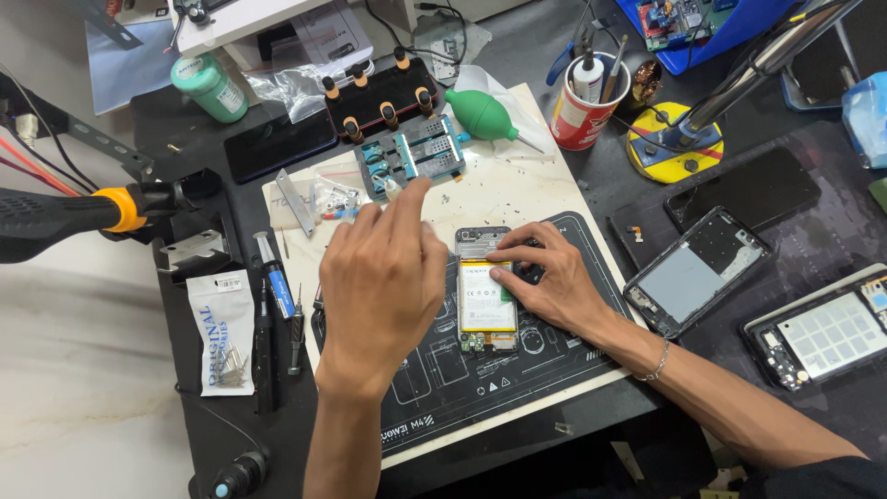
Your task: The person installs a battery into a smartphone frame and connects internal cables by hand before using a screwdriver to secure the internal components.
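Note:
An opened phone [485, 294] with its back cover off lies on a dark work mat [480, 379], its white and yellow battery showing. My right hand [545, 277] rests flat on the phone's upper right side, fingers pressing near the top of the battery. My left hand [381, 282] hovers above the mat to the left of the phone, fingers raised and pinched together near a blue-grey clamp fixture [411, 155]. Whether anything tiny sits between those fingertips I cannot tell.
Screwdrivers [275, 286] and a small parts bag [222, 333] lie left of the mat. A green air blower [482, 115], a red cup of tools [586, 106], a green bottle [211, 88] and a black clamp tray [379, 97] stand behind. Phone frames [695, 273] [827, 334] lie to the right.

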